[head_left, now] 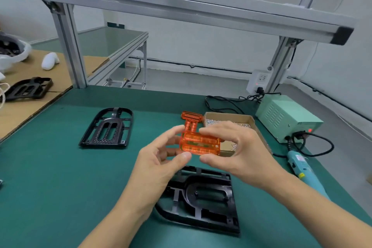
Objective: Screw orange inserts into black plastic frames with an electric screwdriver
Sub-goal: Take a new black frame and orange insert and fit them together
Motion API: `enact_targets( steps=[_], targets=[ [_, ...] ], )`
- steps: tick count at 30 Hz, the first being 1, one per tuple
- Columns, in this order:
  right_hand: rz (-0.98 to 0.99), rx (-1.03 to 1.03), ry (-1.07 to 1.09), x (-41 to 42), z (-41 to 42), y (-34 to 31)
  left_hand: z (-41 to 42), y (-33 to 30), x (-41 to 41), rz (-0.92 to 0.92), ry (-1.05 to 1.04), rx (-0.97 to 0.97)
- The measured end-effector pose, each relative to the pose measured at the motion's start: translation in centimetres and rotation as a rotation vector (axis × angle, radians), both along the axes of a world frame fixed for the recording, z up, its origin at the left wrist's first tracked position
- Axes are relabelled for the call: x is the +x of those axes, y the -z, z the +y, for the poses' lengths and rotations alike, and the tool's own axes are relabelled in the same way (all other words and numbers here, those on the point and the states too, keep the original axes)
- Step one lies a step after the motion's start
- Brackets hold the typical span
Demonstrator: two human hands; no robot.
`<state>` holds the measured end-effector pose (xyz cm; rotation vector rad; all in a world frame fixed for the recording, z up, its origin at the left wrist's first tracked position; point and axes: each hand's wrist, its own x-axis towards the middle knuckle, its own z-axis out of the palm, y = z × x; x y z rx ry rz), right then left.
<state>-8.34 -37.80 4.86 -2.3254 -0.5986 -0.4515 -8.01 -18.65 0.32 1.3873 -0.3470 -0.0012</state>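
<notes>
Black frame lies flat on the table, right below the fingers. Left hand and right hand both pinch the orange insert, held in air above the frame, fingers clamped on its two ends. Risk: insert seats skewed or reversed, so screw holes miss; light pinch could let it slip. Electric screwdriver lies right of the fingers, screw box just beyond them, second frame far left. Open green table to the left.
</notes>
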Motion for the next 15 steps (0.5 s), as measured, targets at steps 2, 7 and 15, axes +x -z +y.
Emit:
enact_targets(
  steps=[2,7,15],
  targets=[
    [0.042,0.015,-0.009,-1.0,-0.2,-0.3,-0.3,-0.3,-0.5,0.001,0.055,-0.042],
    [0.16,0.054,-0.012,-2.3,-1.1,-0.4,-0.6,0.1,-0.9,0.043,0.098,-0.08],
    [0.221,0.033,0.047,-2.7,-2.1,0.9,0.2,0.2,-0.8,0.049,0.092,0.13]
  ],
)
